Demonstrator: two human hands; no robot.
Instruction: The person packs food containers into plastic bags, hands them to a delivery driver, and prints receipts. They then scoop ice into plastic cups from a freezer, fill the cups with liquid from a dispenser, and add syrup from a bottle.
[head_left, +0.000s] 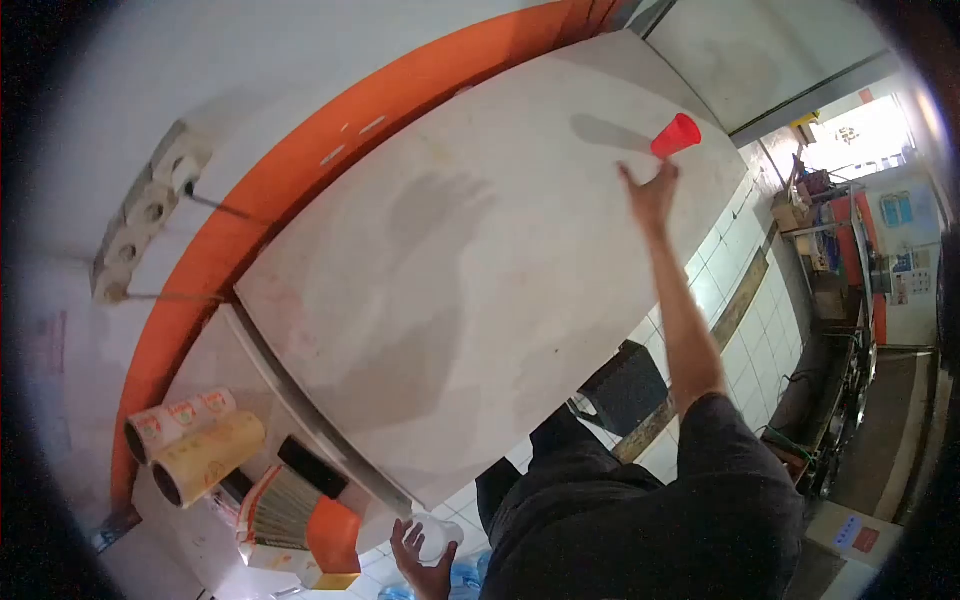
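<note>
A red plastic cup (677, 135) stands near the far end of a large pale table top (470, 270). My right hand (650, 192) is stretched out to it on a long bare arm, fingers apart, fingertips just at the cup but not closed round it. My left hand (422, 565) is low beside my body at the near table corner. It holds a clear plastic cup (438, 535). My dark shirt fills the lower middle of the view.
An orange band (300, 170) runs along the table's far side by a white wall. Label rolls (195, 455), a brush (285, 500) and an orange item sit on a side counter. White tiled floor, a dark stool (625, 385) and shelving are to the right.
</note>
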